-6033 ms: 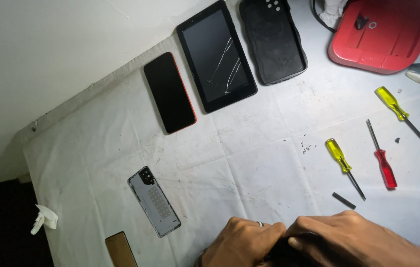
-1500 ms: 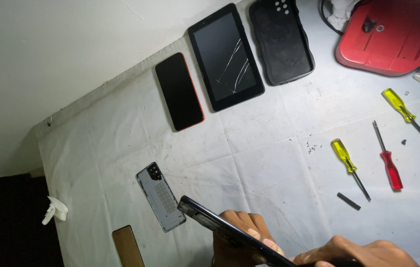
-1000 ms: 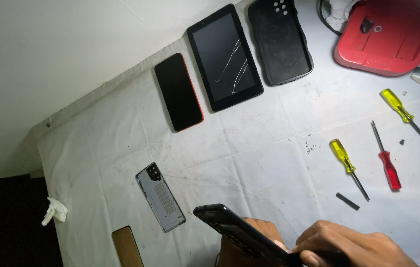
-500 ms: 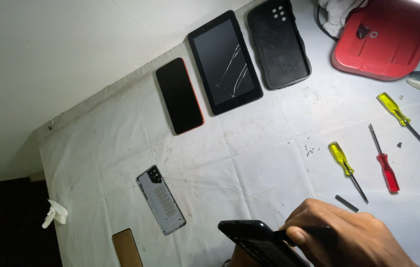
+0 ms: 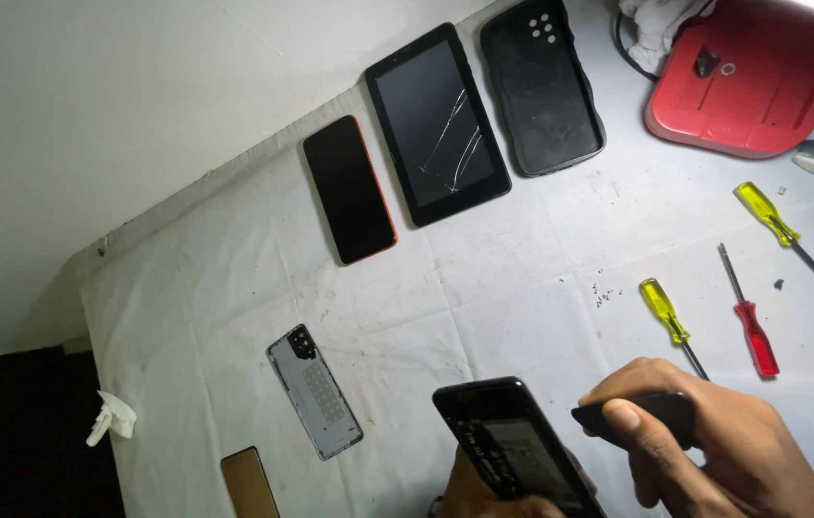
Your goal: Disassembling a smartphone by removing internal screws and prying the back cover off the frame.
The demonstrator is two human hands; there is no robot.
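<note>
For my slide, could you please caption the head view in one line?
Left hand holds a dark phone while the right hand grips a small black tool, above a white cloth with screwdrivers and other devices.

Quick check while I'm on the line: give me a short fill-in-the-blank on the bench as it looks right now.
1. The left hand holds a dark ___ from below.
2. The tablet has a ___ screen.
3. Between the two yellow screwdrivers lies one with a ___ handle.
4. The right hand has its grip on a small ___ piece.

Missing words: phone; cracked; red; black
</note>
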